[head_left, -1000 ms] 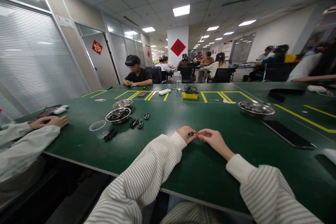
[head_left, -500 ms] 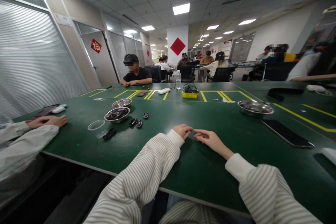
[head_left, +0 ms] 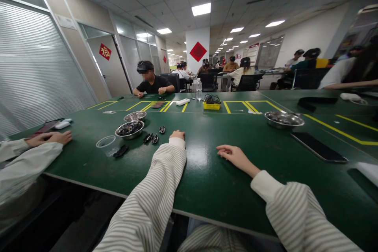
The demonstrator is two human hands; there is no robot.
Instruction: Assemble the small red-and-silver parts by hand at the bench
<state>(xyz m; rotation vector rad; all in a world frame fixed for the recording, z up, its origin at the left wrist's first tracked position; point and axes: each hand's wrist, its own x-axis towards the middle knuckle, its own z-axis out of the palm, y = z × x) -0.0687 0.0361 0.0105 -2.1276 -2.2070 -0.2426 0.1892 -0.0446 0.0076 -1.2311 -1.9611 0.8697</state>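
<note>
My left hand (head_left: 177, 134) is stretched forward over the green table (head_left: 201, 197), seen from its back. Its fingers are mostly hidden, so I cannot tell what they do. Just left of it lie several small dark shiny pieces (head_left: 154, 138), one of them a little apart (head_left: 162, 129). My right hand (head_left: 234, 156) rests low over the table with its fingers extended and nothing in them. Left of the small pieces stands a steel bowl (head_left: 130, 136) full of dark parts, a second steel bowl (head_left: 135, 115) behind it.
A clear plastic cup (head_left: 105, 145) and a black item (head_left: 121, 151) lie left. On the right are another steel bowl (head_left: 284, 125) and a phone (head_left: 319, 146). A yellow tray (head_left: 211, 106) with cables and a bottle (head_left: 199, 89) stand farther back. A neighbour's hands (head_left: 50, 138) rest at left.
My left hand has moved left and forward, away from my right hand, towards the small dark pieces. My right hand stays nearly in place. The person opposite has moved a hand.
</note>
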